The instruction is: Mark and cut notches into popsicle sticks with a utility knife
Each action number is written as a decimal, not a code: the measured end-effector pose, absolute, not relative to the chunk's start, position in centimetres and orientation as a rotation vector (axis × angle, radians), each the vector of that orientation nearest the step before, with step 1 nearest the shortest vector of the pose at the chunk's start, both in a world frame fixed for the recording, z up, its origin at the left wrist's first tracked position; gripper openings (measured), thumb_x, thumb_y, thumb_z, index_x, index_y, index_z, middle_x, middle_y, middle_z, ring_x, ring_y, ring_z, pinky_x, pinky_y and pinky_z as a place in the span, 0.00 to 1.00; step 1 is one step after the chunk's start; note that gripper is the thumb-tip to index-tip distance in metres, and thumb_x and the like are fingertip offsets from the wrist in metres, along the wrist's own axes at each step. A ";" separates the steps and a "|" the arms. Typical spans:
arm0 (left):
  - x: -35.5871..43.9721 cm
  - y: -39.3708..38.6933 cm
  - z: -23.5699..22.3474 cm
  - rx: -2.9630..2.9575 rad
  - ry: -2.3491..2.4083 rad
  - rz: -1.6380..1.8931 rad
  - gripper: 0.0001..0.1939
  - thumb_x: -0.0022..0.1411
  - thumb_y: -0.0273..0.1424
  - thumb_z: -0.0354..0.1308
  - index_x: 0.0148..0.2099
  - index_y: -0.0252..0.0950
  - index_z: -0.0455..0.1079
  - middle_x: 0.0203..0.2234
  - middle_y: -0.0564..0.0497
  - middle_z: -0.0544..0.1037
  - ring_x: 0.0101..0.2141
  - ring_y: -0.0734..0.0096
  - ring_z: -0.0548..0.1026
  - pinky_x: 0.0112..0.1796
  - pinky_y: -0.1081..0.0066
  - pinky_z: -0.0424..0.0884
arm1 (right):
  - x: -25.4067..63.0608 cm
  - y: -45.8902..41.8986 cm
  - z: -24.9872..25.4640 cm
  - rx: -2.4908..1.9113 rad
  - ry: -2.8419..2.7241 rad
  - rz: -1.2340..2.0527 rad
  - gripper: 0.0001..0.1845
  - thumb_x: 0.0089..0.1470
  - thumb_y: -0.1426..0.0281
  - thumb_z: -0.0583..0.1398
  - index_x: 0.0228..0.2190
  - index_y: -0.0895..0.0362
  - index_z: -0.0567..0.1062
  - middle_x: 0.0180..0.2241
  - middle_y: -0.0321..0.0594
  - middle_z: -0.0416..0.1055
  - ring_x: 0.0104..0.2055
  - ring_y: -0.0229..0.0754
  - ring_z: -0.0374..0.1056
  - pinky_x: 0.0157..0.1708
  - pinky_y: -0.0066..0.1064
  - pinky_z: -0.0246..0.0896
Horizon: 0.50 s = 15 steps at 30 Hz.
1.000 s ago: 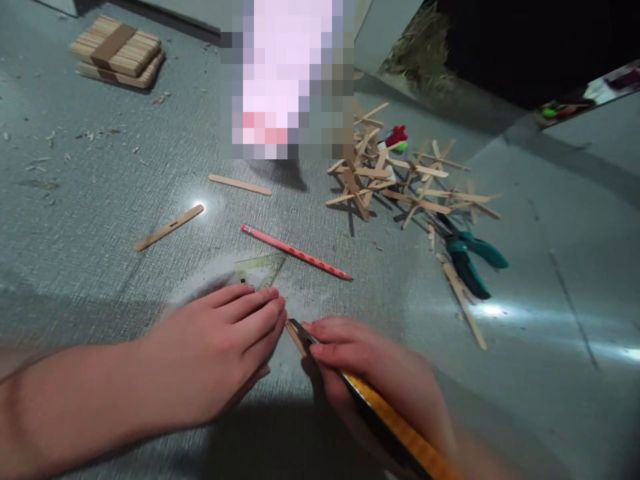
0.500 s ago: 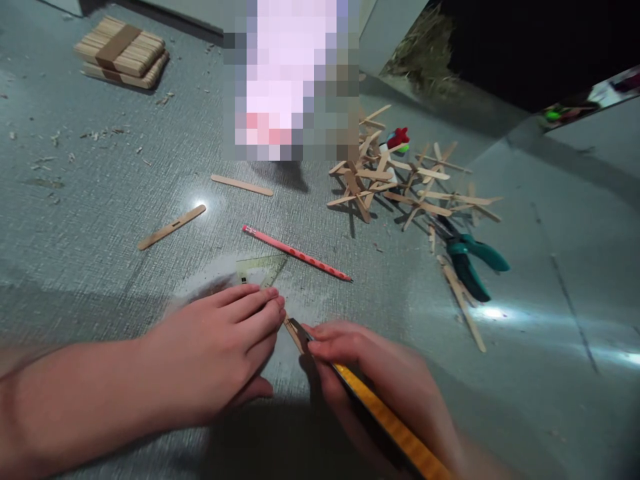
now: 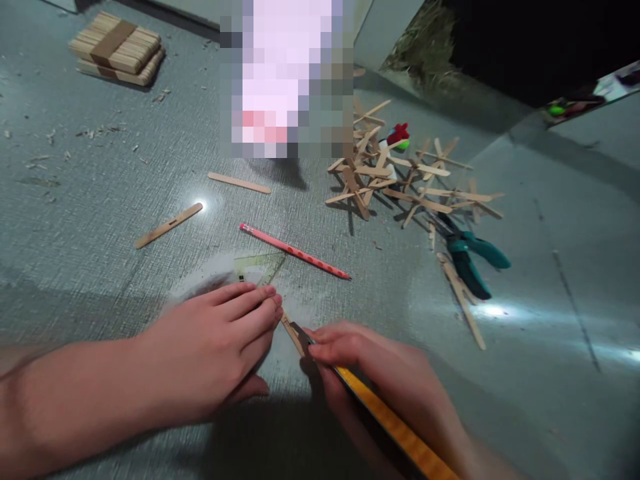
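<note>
My left hand (image 3: 225, 340) presses palm down on a wooden craft stick (image 3: 293, 337), its fingers laid close together over the upper end. Part of a clear green set square (image 3: 259, 262) pokes out beyond those fingers; the rest is covered. A yellow and black utility knife (image 3: 387, 420) is gripped in my right hand (image 3: 385, 373), with the blade touching the stick just right of my left fingertips. Beyond my hands lies a pink pencil (image 3: 300, 253). Farther left are a slotted craft stick (image 3: 169, 225) and a plain craft stick (image 3: 240, 183).
At the right stands a cluster of crossed craft sticks (image 3: 370, 173) around a small red thing (image 3: 400, 132). Green-handled pliers (image 3: 470, 257) lie beside loose sticks (image 3: 463, 303). Banded stick bundles (image 3: 117, 47) sit at the back left, near wood scraps (image 3: 100, 131). A blurred-out patch hides the top middle.
The view has shifted slightly. Both hands keep nearly the same positions, with the knife blade still against the stick.
</note>
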State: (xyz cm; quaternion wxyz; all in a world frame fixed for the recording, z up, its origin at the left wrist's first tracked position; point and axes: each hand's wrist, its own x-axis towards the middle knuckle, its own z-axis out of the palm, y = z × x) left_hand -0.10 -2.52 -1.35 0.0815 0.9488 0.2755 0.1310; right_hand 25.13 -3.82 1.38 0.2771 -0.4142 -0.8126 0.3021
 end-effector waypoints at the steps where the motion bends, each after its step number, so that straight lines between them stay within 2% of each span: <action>1: -0.1 -2.5 -1.4 2.831 0.821 0.391 0.30 0.75 0.46 0.56 0.61 0.22 0.74 0.61 0.37 0.78 0.61 0.45 0.75 0.62 0.52 0.69 | 25.2 -3.9 1.3 -1.118 -2.186 0.813 0.15 0.58 0.83 0.60 0.38 0.50 0.74 0.34 0.33 0.81 0.34 0.37 0.81 0.35 0.24 0.76; 5: -0.3 -2.4 -1.5 2.810 0.798 0.393 0.30 0.74 0.47 0.56 0.61 0.23 0.73 0.62 0.37 0.77 0.62 0.46 0.73 0.64 0.52 0.67 | 25.2 -3.9 0.8 -1.094 -2.153 0.801 0.16 0.57 0.83 0.60 0.39 0.49 0.74 0.35 0.33 0.82 0.34 0.37 0.81 0.36 0.24 0.78; 10: -0.5 -2.4 -1.5 2.800 0.782 0.379 0.31 0.74 0.47 0.56 0.64 0.23 0.71 0.63 0.37 0.76 0.63 0.45 0.72 0.63 0.51 0.67 | 25.6 -3.5 0.5 -1.047 -2.095 0.815 0.10 0.60 0.78 0.62 0.39 0.49 0.76 0.36 0.35 0.84 0.36 0.41 0.84 0.37 0.27 0.81; 15: -0.4 -2.4 -1.3 2.812 0.785 0.382 0.32 0.72 0.48 0.58 0.62 0.22 0.72 0.63 0.36 0.76 0.62 0.44 0.74 0.63 0.51 0.68 | 26.4 -3.6 0.2 -1.119 -1.952 0.775 0.13 0.60 0.78 0.63 0.42 0.48 0.78 0.41 0.38 0.86 0.42 0.46 0.85 0.41 0.34 0.84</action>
